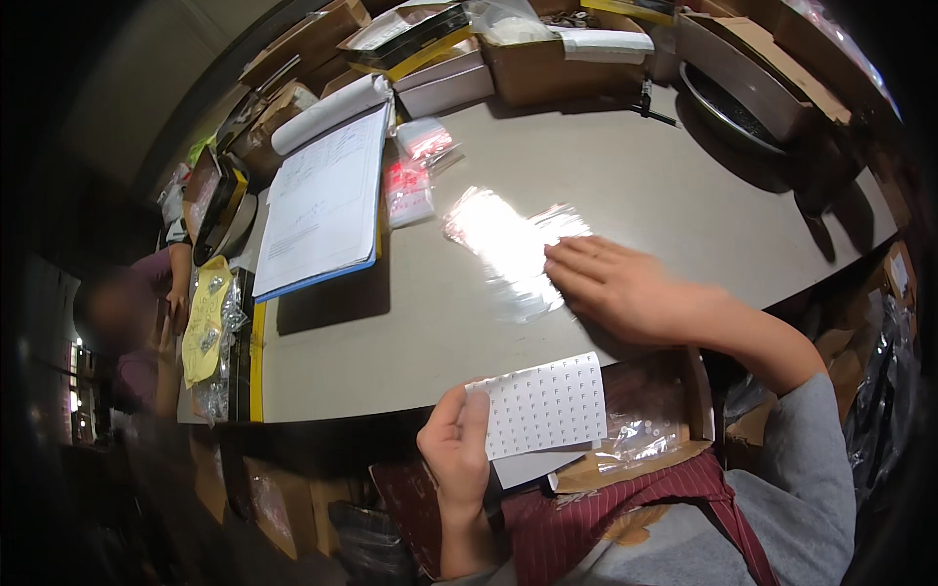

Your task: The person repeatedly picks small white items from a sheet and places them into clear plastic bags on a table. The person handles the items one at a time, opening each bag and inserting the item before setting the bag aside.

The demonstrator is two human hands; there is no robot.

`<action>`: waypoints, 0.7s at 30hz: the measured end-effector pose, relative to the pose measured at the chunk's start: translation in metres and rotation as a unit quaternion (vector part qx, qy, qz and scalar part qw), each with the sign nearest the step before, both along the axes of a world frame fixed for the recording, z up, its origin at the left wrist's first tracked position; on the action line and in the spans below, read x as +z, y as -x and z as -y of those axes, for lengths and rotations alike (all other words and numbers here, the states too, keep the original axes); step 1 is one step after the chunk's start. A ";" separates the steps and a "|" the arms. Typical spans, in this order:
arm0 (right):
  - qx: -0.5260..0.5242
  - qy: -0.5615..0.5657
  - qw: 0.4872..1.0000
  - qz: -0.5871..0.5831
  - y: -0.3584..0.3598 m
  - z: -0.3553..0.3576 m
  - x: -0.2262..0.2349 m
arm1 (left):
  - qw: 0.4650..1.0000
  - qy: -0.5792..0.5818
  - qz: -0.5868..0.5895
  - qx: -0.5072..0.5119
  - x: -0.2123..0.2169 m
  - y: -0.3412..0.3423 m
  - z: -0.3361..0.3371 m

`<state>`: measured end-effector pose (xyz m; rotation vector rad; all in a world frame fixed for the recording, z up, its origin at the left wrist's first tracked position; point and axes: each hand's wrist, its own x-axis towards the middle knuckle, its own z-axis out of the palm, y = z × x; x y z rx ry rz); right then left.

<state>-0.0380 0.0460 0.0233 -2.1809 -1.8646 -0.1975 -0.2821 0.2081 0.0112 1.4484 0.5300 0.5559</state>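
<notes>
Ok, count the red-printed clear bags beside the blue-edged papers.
2 that I can tell apart: the nearer bag lies along the right edge of the papers; the farther bag lies just beyond it, toward the white box. More may be stacked beneath.

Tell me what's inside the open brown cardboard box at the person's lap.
Crinkled clear plastic shows inside the box; the white printed sheet in the left hand hides the box's left part.

White glare is washing out the clear plastic bags (503, 244) on the brightly lit surface (586, 156), the blue clipboard (327, 195) is casting a deep shadow (332, 305), fisheye distortion is bending the dark edges, a co-worker's head (106, 305) is showing blurred
</notes>
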 end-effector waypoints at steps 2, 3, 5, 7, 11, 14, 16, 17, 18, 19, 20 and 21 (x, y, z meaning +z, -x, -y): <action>-0.053 0.032 0.998 -0.016 -0.014 0.014 0.001 | 1.000 -0.008 -0.003 0.003 0.000 0.000 -0.001; -0.062 0.036 0.997 -0.021 -0.020 0.019 0.006 | 1.000 -0.007 -0.003 0.000 0.001 -0.002 -0.001; -0.072 0.018 0.997 -0.013 -0.032 0.022 0.009 | 1.000 -0.016 0.000 -0.002 0.000 -0.003 0.000; -0.058 0.001 0.998 0.034 -0.035 0.021 0.018 | 0.999 -0.035 0.006 -0.007 -0.003 -0.007 0.002; 0.032 -0.036 0.996 -0.075 -0.011 0.010 0.034 | 0.995 -0.100 -0.008 -0.007 -0.003 -0.014 0.008; 0.076 -0.011 0.997 -0.012 0.002 0.012 0.024 | 0.989 -0.144 -0.026 -0.024 0.000 -0.019 0.010; 0.023 0.024 0.999 0.026 0.014 0.021 0.024 | 0.984 -0.171 -0.042 -0.028 -0.003 -0.014 0.008; 0.008 0.031 0.998 0.045 0.017 0.028 0.027 | 0.984 -0.168 -0.046 -0.028 -0.005 -0.011 0.006; 0.005 0.028 0.999 0.045 0.016 0.034 0.026 | 0.985 -0.162 -0.049 -0.028 -0.007 -0.007 0.005; 0.002 0.024 0.999 0.045 0.015 0.041 0.024 | 0.986 -0.157 -0.051 -0.028 -0.009 -0.006 0.004; -0.001 0.021 0.999 0.045 0.015 0.047 0.023 | 0.988 -0.144 -0.040 -0.030 -0.010 -0.005 0.005; -0.008 0.018 0.999 0.039 0.016 0.052 0.027 | 0.991 -0.130 -0.027 -0.031 -0.011 -0.006 0.007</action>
